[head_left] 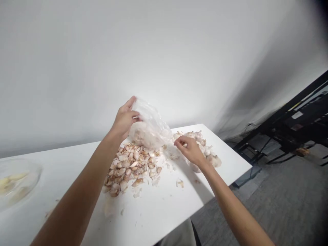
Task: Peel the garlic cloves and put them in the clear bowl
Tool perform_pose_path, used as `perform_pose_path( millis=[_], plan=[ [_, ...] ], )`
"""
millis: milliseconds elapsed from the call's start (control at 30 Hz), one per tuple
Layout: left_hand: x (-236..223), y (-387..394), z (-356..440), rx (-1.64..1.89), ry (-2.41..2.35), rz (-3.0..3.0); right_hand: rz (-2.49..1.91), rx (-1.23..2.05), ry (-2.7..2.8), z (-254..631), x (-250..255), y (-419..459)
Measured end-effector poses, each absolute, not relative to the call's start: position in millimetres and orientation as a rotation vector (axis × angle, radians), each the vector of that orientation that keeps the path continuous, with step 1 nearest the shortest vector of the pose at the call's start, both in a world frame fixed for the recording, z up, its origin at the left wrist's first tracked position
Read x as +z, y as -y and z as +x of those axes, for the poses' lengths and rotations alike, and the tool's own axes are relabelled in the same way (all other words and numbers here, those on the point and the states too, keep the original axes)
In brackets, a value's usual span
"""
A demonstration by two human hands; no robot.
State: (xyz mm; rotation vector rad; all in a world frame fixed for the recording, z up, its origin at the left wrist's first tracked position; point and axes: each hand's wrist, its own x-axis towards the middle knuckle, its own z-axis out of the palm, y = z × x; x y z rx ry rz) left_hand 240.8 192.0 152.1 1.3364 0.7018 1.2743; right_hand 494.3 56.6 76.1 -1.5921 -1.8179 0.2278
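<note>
On my feed, clear plastic bag (155,123) slants above the white table (232,164), behind loose garlic cloves (129,167); left hand (125,119) holding its upper edge. Right hand (189,148) curled at its low end, can't tell if gripping. Probably light, limp, slippery; I'd gather the edge

I'm seeing the wall (159,68) glow brightest just above the table (174,205), glare bleaching the plastic bag (151,119). A soft shadow (196,181) stretches from near the right hand (189,148); the bowl (38,171) at left blurs, the top-right corner darkens.
</note>
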Motion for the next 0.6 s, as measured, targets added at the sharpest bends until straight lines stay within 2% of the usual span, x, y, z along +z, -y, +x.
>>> perform_pose_path(
  millis=[167, 433, 600],
  plan=[
    [181, -207, 270, 1.29, -0.659, 1.339, -1.608, 0.386, 2.046, 492, 35, -91],
    [219, -195, 260, 1.404, -0.646, 1.331, -1.871, 0.475, 2.124, 461, 9, -170],
    [234, -188, 253, 1.406, -0.672, 1.376, -1.85, 0.34, 2.195, 456, -1, -171]
  ],
)
